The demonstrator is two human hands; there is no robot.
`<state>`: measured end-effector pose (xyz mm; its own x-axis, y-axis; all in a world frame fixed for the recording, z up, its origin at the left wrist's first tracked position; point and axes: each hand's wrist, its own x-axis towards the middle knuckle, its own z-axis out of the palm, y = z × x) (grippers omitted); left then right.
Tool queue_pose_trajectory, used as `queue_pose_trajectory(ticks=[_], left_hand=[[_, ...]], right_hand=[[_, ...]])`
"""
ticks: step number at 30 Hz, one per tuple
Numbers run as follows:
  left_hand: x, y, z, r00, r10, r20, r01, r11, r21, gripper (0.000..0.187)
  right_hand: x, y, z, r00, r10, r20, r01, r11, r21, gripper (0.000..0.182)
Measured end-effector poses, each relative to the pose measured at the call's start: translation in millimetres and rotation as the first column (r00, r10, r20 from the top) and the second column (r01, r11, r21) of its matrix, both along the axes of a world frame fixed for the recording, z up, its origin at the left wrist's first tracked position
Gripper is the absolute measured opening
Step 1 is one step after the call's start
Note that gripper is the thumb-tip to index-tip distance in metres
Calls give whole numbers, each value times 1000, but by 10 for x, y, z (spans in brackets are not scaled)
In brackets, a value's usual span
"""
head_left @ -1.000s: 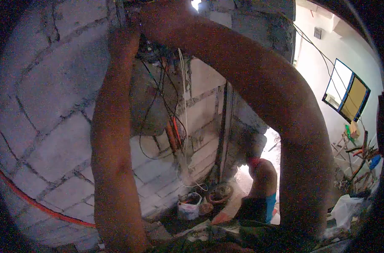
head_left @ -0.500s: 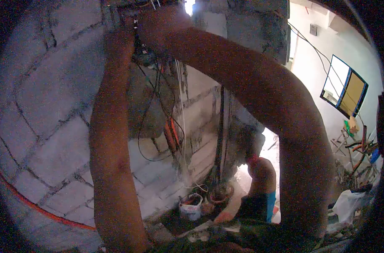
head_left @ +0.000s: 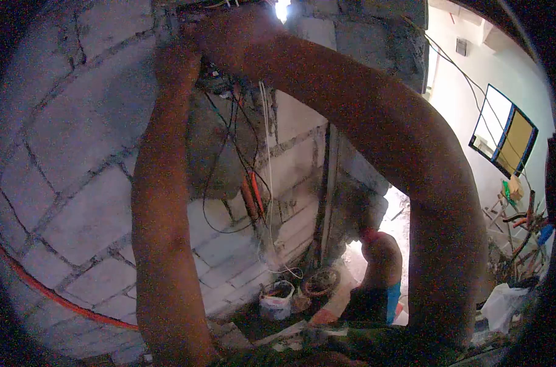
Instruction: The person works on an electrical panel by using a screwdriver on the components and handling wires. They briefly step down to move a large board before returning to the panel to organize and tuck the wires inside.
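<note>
Both arms reach up to the top of the view, against the block wall (head_left: 100,202). My left hand (head_left: 179,56) is dark and blurred beside an opening with wires. Close to it on the right, my right hand (head_left: 232,40) is bent over the same spot. The fingers of both hands are too dark to make out, and what they hold, if anything, is hidden. Dark cables (head_left: 232,131) and white wires (head_left: 267,140) hang just below the hands. Orange conduit (head_left: 252,194) shows lower on the wall.
Below, a person (head_left: 382,263) crouches near a bright doorway. A white bucket (head_left: 276,306) and a round basin (head_left: 322,281) sit at the wall's foot. An orange hose (head_left: 64,301) curves at lower left. A window (head_left: 504,130) and piled sticks (head_left: 522,229) are at right.
The view has shifted slightly, so the window and doorway sit a little lower and further right. Both hands remain at the same spot near the wires.
</note>
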<state>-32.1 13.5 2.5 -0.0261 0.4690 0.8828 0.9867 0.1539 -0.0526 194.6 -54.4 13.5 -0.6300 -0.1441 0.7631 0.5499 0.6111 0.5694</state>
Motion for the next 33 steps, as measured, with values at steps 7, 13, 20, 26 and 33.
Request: queue_pose_trajectory(ticks=[7,13,20,26,33], left_hand=[[155,-82,-158,996,-88,-2,88,990,109,45],[212,-232,-178,985,144,-91,-134,986,100,36],[329,-400,-255,961,137,-241,-69,960,272,39],[136,-38,-179,996,53,-74,-31,961,276,40],[231,-243,-153,996,57,-64,-54,998,44,43]], right_hand=[[21,27,51,998,41,53,-43,999,34,22],[2,-208,-2,988,-129,89,138,985,-100,21],[108,-281,-119,966,-237,101,248,963,-110,21],[31,-162,-46,961,-272,45,274,960,-53,21],[-15,-80,-14,944,-329,23,329,944,-27,22]])
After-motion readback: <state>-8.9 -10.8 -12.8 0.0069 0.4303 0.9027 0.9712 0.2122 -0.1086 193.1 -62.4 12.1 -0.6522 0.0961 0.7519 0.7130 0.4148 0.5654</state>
